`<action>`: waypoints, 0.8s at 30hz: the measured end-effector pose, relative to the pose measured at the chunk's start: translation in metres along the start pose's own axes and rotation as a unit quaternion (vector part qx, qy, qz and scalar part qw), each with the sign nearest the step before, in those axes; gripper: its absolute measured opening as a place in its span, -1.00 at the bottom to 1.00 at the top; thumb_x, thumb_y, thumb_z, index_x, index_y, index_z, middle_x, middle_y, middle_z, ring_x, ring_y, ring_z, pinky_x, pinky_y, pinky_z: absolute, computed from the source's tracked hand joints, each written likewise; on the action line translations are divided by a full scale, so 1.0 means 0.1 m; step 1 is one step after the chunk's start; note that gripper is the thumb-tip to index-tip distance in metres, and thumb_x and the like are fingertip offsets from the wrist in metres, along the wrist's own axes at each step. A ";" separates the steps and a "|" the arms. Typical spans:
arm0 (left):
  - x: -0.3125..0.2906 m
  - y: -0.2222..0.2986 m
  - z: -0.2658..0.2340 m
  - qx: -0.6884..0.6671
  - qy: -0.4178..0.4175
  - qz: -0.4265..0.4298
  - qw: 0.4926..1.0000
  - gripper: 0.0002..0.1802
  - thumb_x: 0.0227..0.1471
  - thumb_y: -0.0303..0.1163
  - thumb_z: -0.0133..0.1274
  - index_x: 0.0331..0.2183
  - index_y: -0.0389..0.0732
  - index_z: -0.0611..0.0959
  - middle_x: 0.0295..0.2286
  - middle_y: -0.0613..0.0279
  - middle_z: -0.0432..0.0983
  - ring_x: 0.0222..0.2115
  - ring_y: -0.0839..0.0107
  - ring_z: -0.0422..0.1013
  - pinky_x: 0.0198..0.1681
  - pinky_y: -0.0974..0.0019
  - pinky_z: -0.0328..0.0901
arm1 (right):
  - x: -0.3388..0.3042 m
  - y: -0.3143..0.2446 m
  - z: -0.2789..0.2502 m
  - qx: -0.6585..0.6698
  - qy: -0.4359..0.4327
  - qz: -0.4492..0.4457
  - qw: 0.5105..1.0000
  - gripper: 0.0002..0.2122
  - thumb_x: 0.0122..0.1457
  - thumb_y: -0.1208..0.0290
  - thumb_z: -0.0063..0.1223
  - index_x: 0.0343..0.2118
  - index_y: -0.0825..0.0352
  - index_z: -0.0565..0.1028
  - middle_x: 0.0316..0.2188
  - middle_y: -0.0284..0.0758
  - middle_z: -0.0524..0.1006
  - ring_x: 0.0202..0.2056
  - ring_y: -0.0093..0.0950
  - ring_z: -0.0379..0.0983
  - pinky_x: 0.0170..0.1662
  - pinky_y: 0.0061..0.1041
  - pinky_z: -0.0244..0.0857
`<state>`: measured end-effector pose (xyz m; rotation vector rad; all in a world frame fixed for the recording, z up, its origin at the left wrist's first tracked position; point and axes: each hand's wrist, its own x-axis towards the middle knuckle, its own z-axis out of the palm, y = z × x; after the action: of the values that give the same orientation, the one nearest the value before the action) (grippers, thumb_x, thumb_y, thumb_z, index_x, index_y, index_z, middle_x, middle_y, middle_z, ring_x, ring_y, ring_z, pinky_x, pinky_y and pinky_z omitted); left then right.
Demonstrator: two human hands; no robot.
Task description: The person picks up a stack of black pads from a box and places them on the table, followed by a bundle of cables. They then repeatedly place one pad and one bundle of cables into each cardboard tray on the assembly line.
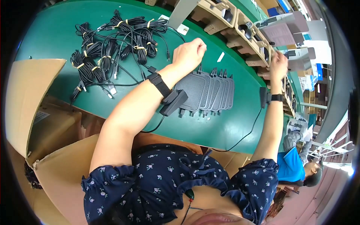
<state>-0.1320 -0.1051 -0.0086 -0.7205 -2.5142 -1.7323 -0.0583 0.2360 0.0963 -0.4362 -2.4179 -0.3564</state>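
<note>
My left hand [189, 55] is curled closed above the green table, just beyond a row of flat black textured panels [193, 90] with short plugs or feet at their ends. Its palm side is hidden, so any held thing does not show. A black cable runs close behind it from the heap of tied black cables [140, 52] on the left. Far to the right, my right hand [278, 67] is at the end of a moulded cardboard tray [255, 56]. Its fingers look bent, and what they grip, if anything, cannot be made out.
An open cardboard box [67, 146] stands at the table's near left edge. A grey metal post [182, 15] rises at the far edge, before a row of cardboard trays holding dark parts. Wired black devices are strapped to both wrists. Another person in blue [292, 165] is at the right.
</note>
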 end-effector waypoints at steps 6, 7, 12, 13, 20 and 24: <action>0.00 0.03 -0.06 0.010 0.027 -0.011 1.000 -0.81 -0.04 -0.22 -0.07 -0.45 -0.12 0.52 -0.60 0.13 0.49 -0.47 0.10 0.44 -0.39 0.11 0.30 | 0.00 -2.50 -0.61 0.349 -0.057 -0.344 0.870 -0.77 0.03 0.58 -0.05 -0.21 0.23 0.45 -0.32 -0.26 0.46 -0.27 -0.32 0.40 -0.22 -0.47 0.30; 0.03 -0.04 -0.01 0.024 0.022 0.010 0.999 -0.79 -0.05 -0.21 -0.07 -0.40 -0.13 0.52 -0.57 0.11 0.50 -0.45 0.09 0.43 -0.37 0.09 0.30 | 0.00 -2.74 -0.57 0.356 -0.055 -0.355 0.863 -0.77 0.04 0.56 -0.07 -0.21 0.21 0.45 -0.31 -0.28 0.47 -0.23 -0.31 0.40 -0.19 -0.44 0.31; 0.08 -0.39 0.33 -0.176 -0.011 0.098 0.979 -0.63 -0.05 -0.12 -0.06 -0.19 -0.08 0.44 -0.23 0.11 0.43 -0.17 0.20 0.34 -0.14 0.24 0.24 | 0.04 -3.50 -0.15 0.352 -0.171 -0.310 0.866 -0.68 0.07 0.18 -0.05 -0.22 0.31 0.42 -0.28 -0.15 0.44 -0.18 -0.19 0.36 -0.17 -0.31 0.29; 0.06 -0.41 0.33 -0.217 -0.044 0.121 0.968 -0.59 -0.05 -0.09 -0.05 -0.15 -0.05 0.40 -0.20 0.16 0.40 -0.13 0.28 0.31 -0.09 0.29 0.21 | 0.04 -3.57 -0.15 0.304 -0.234 -0.309 0.870 -0.65 0.06 0.13 -0.06 -0.24 0.33 0.42 -0.28 -0.13 0.44 -0.18 -0.19 0.36 -0.17 -0.29 0.28; 0.00 -0.20 0.26 0.011 -0.014 0.175 0.984 -0.62 0.10 -0.35 -0.21 -0.02 -0.16 0.23 -0.12 0.17 0.26 -0.03 0.38 0.16 0.04 0.33 0.04 | -0.04 -3.22 -0.31 0.171 -0.253 -0.366 0.879 -0.70 0.04 0.13 -0.03 -0.36 0.30 0.46 -0.46 -0.19 0.50 -0.36 -0.19 0.44 -0.31 -0.31 0.32; -0.03 0.14 0.13 0.034 -0.092 0.104 0.990 -0.56 -0.03 -0.28 -0.09 -0.09 -0.24 0.32 -0.21 0.06 0.42 -0.18 0.20 0.37 -0.17 0.19 0.26 | -0.14 -2.74 -0.51 0.386 -0.241 -0.161 0.876 -0.77 0.08 0.33 -0.04 -0.26 0.36 0.35 -0.40 -0.16 0.50 -0.37 -0.27 0.46 -0.33 -0.38 0.32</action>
<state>-0.1212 -0.0909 -0.0022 -1.1400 -2.4866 -1.5703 -0.1277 -0.0337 0.0872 0.2797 -2.8439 0.6616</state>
